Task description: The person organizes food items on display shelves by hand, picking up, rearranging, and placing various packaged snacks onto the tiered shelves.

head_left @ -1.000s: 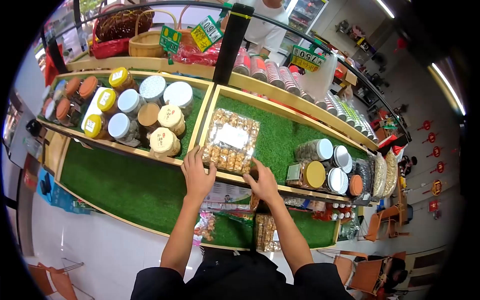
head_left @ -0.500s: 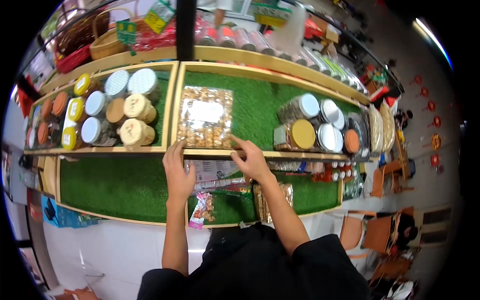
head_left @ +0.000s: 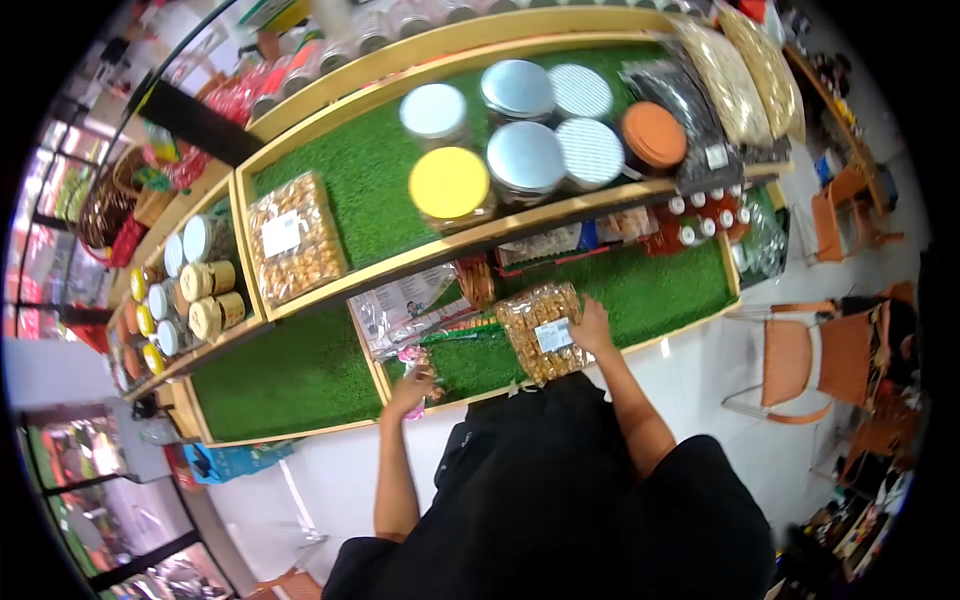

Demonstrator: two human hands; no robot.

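On the lower shelf [head_left: 660, 297], we see green turf running from the large snack packet [head_left: 527, 318] to the right-hand end, and more turf beyond a wooden divider [head_left: 370, 350] on the left. The packet lies label up, its near end by the wooden front edge, under the upper shelf [head_left: 370, 180]. Our hands are well apart. The right hand [head_left: 592, 326] reaches over the front edge, its fingers against the packet's right side; we cannot tell how firmly it grips. The left hand [head_left: 408, 393] bends in over a small pink packet [head_left: 409, 355], fingers curled; we cannot tell whether they hold it. That hand covers part of the pink packet, dark clothing [head_left: 560, 480] meets the large packet's near end, and the fingertips look blurred.
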